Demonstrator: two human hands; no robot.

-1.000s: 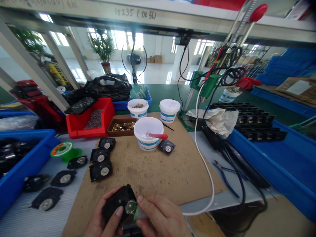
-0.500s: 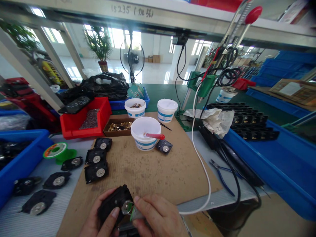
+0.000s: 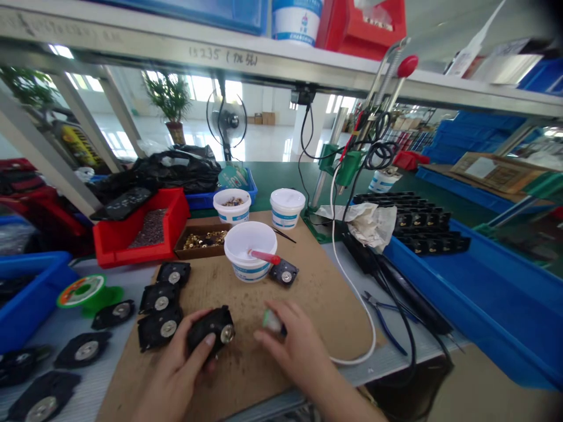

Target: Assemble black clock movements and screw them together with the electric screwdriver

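My left hand (image 3: 187, 357) is closed around a black plastic housing (image 3: 212, 333) with a round metal disc at its right end. My right hand (image 3: 297, 343) is apart from the housing, over the cardboard. Its thumb and fingers pinch a small whitish piece with a green end (image 3: 271, 320), blurred and partly hidden. Similar black housings (image 3: 160, 298) with metal discs lie at the left. Another housing (image 3: 284, 273) leans by a white tub (image 3: 250, 249) with a red-handled tool (image 3: 264, 256) in it.
A cardboard sheet (image 3: 211, 287) covers the bench middle. A red bin (image 3: 105, 243), a carton of brass parts (image 3: 204, 241) and a green solder spool (image 3: 90, 296) stand left. Pliers (image 3: 387, 322), a white cable (image 3: 358, 287) and a blue tray (image 3: 492, 299) are right.
My right hand has drawn the small piece away from the housing's metal disc, up and to the right. My left hand still holds the housing, slightly higher. The camera view has tilted upward.
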